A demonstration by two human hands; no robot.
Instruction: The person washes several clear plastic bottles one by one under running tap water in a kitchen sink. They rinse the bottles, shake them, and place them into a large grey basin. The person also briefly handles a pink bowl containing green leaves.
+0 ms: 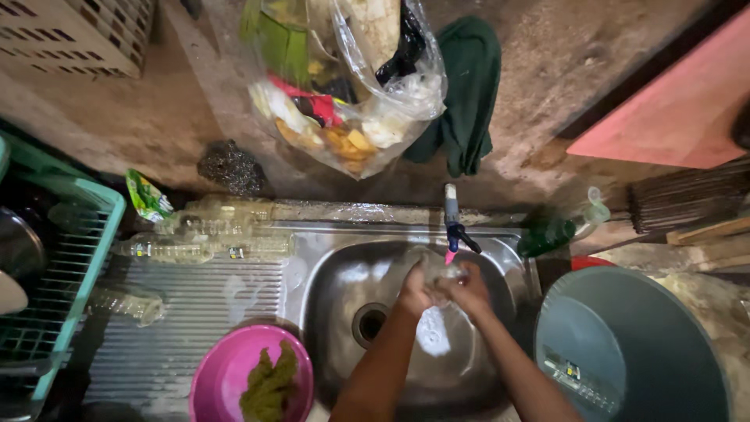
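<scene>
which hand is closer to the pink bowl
Left. The left hand is over the sink, up and right of the pink bowl; the right hand lies beyond it, farther right.

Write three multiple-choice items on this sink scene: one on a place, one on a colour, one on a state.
1. Where does the pink bowl stand?
A. on the draining board left of the sink
B. inside the grey bucket
C. in the green rack

2. What colour is the cloth hanging on the wall?
A. white
B. dark green
C. yellow

3. What are the left hand and right hand doing?
A. resting apart
B. together on a clear item under the tap
C. lifting the bowl

Answers: A, it stands on the ridged steel; B, its folds are dark green; B, both hands meet below the tap.
</scene>
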